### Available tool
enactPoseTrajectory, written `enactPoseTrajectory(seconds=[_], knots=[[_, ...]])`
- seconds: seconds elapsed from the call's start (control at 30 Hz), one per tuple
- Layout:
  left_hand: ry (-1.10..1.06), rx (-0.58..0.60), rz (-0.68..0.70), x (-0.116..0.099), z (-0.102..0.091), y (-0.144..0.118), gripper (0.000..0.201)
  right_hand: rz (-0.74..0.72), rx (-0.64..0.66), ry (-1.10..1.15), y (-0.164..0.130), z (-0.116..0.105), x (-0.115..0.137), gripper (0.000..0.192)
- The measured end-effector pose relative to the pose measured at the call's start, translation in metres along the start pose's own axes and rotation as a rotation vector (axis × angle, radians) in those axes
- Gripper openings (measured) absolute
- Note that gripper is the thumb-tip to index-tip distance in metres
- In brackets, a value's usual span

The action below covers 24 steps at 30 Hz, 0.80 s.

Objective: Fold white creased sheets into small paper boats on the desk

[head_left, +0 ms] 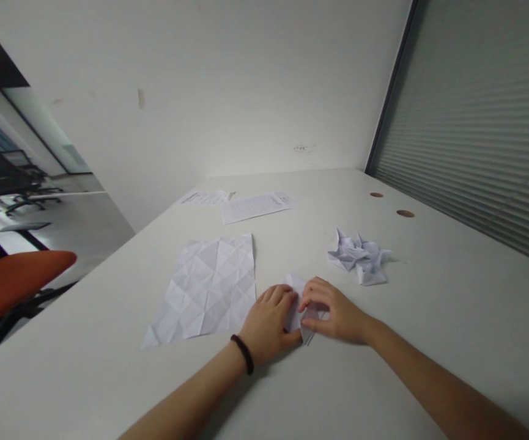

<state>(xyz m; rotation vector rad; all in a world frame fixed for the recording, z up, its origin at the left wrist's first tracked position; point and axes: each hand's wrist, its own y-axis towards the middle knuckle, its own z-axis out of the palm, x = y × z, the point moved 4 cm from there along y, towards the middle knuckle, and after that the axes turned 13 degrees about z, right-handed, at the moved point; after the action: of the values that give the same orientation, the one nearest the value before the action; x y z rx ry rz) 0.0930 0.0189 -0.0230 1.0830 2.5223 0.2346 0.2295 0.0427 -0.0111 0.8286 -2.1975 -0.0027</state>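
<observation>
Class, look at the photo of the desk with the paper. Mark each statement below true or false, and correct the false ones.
1. Both hands press on a small folded paper. True.
2. The left hand has a dark band at its wrist. True.
3. The creased sheet lies right of the hands. False: it lies to their left.
4. The crumpled paper shape sits under the right hand. False: it lies apart, farther back.

Matt white paper, heavily creased (207, 287), lies on a smooth, matt off-white table (429, 305); chair seat (14, 281) orange cloth.
</observation>
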Motion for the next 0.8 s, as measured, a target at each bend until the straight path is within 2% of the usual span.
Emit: enactPoseTrajectory(seconds=[0.27, 0.37, 0.53, 0.63, 0.7, 0.8], knots=[[0.040, -0.001, -0.033, -0.003, -0.001, 0.001, 0.040, -0.077, 0.055, 0.161, -0.001, -0.005, 0.011, 0.008], [0.022, -0.013, -0.031, -0.002, 0.000, 0.000, 0.041, -0.014, 0.040, 0.101, 0.000, -0.002, 0.008, 0.001], [-0.090, -0.117, -0.086, 0.009, -0.003, -0.001, 0.028, 0.208, -0.073, -0.096, 0.002, 0.005, -0.017, 0.045], [-0.166, -0.198, -0.117, 0.016, -0.008, -0.001, 0.026, 0.257, -0.119, -0.169, 0.001, 0.004, -0.028, 0.050], [-0.172, -0.167, -0.096, 0.017, -0.008, -0.002, 0.034, 0.242, -0.119, -0.176, 0.001, 0.003, -0.030, 0.048], [-0.118, -0.026, -0.041, 0.015, -0.003, -0.003, 0.061, 0.243, -0.119, -0.113, 0.002, 0.001, -0.029, 0.047]])
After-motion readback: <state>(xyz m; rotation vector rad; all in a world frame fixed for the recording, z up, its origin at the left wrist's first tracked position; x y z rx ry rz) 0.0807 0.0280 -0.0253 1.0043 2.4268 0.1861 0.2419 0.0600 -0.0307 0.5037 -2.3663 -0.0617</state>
